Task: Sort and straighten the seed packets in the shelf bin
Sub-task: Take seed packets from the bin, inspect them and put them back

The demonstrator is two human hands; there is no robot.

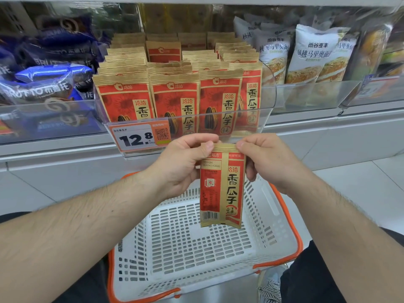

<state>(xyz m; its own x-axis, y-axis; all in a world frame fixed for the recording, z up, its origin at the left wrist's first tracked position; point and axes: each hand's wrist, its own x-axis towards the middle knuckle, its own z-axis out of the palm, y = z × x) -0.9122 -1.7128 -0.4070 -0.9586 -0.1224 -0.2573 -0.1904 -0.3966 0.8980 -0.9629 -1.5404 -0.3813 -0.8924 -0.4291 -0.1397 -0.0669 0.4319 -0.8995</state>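
My way into the clear plastic shelf bin (267, 99) is only from above: its transparent front wall stands up before the rows of red and tan paper seed packets (177, 95), which fill it side to side. The white and orange price tag (140, 136) juts out at the bin's lower left. Blue snack bags (46, 68) crowd the left side, white bread bags (310, 53) the right. Below my grip, the white slotted basket with orange rim (282, 217) lies open.
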